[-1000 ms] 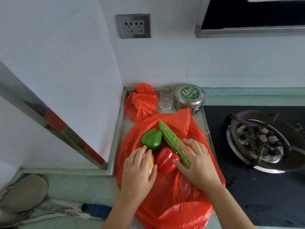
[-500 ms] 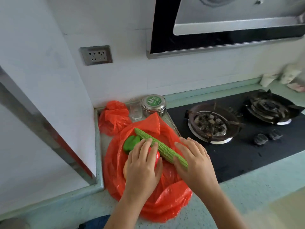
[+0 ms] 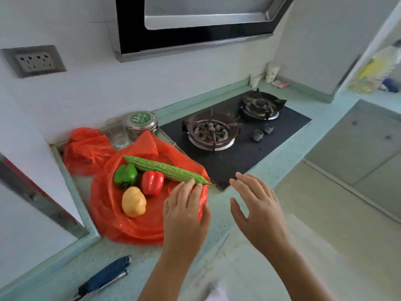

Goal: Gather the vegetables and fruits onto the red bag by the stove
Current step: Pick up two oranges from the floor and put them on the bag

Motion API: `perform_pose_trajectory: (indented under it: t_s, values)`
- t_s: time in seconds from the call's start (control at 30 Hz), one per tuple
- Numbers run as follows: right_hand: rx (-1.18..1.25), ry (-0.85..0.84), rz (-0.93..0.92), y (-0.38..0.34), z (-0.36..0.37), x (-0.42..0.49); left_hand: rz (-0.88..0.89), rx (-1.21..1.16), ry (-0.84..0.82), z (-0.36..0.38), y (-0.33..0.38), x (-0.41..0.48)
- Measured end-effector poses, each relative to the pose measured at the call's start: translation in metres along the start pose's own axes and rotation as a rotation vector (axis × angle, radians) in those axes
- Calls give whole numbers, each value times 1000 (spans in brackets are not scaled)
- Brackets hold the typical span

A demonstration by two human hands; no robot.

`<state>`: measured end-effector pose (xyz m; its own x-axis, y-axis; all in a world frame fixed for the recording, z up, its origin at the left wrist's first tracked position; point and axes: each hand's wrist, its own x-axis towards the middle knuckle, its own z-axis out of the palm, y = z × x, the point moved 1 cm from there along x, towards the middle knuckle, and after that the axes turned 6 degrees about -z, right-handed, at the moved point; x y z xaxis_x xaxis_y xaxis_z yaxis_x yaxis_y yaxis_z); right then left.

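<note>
A red plastic bag [image 3: 112, 216] lies flat on the counter left of the stove [image 3: 236, 148]. On it rest a long bitter gourd [image 3: 165, 169], a green pepper [image 3: 125, 175], a red pepper [image 3: 152, 183] and a yellow pepper [image 3: 133, 201]. My left hand [image 3: 185, 211] hovers at the bag's right edge, fingertips close to the gourd's tip, fingers apart and holding nothing. My right hand [image 3: 258, 207] is open in the air to the right of the bag, beside the stove's near corner.
A second crumpled red bag [image 3: 86, 148], a glass [image 3: 116, 132] and a metal tin [image 3: 141, 123] stand at the back by the wall. A blue-handled tool [image 3: 104, 276] lies on the counter near me. The counter edge drops to the floor on the right.
Both hands have lifted off the vegetables and drawn back to the right. The yellow and red peppers are now uncovered. My view has swung right and up.
</note>
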<state>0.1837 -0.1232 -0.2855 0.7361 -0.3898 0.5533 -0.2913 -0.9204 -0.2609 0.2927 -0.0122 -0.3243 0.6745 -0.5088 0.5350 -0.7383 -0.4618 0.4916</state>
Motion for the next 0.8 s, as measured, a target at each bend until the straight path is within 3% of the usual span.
perform_pose_trajectory:
  t_s: [0.43,0.8]
  values:
    - [-141,151,363,83,-92,-90,313,-185,-180,56,132,-13]
    - [-344,311,672,226,-217,-211,648,-291,-407,156,342,-75]
